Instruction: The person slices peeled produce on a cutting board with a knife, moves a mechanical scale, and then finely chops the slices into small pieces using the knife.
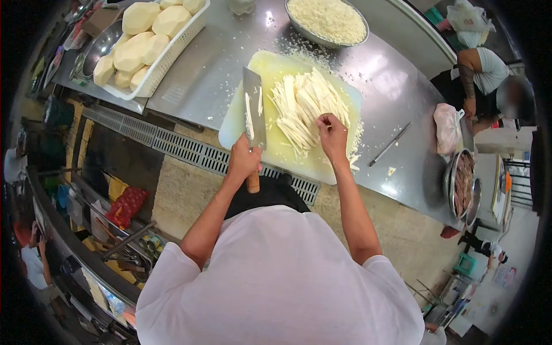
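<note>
My left hand (244, 160) is closed around the wooden handle of a cleaver (260, 118). Its broad blade points away from me over the left part of the cutting board (233, 123), with a few pale slivers stuck to it. To the right of the blade lies a heap of pale vegetable strips (296, 109), cut long and thin. My right hand (332, 137) is at the heap's right edge, thumb and fingertips pinched together; whatever may be between them is too small to tell. Fine crumbs are scattered around the board.
A white basket (167, 66) of peeled pale vegetables stands at the back left, beside a metal bowl (106, 49). Behind the board is a bowl of finely chopped pale pieces (328, 20). A thin rod-like tool (391, 144) lies to the right. Another person (483, 72) works at the far right.
</note>
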A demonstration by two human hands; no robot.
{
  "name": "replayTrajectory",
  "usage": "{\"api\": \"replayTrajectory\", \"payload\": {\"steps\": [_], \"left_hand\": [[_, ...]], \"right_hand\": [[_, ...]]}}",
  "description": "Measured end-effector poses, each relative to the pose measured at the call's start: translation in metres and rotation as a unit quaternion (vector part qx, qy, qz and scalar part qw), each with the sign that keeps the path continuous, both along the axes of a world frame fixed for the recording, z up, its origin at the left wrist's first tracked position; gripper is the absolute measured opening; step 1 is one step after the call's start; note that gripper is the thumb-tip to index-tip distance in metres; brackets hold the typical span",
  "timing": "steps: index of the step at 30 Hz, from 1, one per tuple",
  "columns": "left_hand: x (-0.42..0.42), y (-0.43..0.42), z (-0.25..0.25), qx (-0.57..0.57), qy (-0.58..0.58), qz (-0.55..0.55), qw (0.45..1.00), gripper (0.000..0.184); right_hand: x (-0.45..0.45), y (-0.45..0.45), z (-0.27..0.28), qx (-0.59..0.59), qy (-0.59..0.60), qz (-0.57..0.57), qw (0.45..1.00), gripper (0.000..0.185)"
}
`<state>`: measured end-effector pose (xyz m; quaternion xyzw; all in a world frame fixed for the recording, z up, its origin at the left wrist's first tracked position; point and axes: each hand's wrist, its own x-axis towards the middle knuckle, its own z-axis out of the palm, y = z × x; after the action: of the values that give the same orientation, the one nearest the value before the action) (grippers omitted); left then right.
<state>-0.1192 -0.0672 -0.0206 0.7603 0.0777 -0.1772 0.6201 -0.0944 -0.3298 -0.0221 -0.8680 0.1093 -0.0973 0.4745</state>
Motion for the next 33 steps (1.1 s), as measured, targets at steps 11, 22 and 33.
{"api": "replayTrajectory", "payload": {"steps": [11, 22, 33], "left_hand": [[0.001, -0.001, -0.008, -0.054, -0.024, -0.002, 0.998, 0.035], [0.0, 0.001, 0.0, -0.046, -0.014, -0.002, 0.999, 0.037], [0.001, 0.002, -0.007, -0.04, -0.011, 0.001, 0.999, 0.042]], "right_hand": [[0.008, 0.019, 0.003, -0.128, -0.1, 0.045, 0.986, 0.005], [0.0, 0.029, -0.011, -0.23, -0.072, 0.08, 0.967, 0.006], [0.018, 0.032, -0.01, -0.235, -0.113, 0.064, 0.963, 0.005]]}}
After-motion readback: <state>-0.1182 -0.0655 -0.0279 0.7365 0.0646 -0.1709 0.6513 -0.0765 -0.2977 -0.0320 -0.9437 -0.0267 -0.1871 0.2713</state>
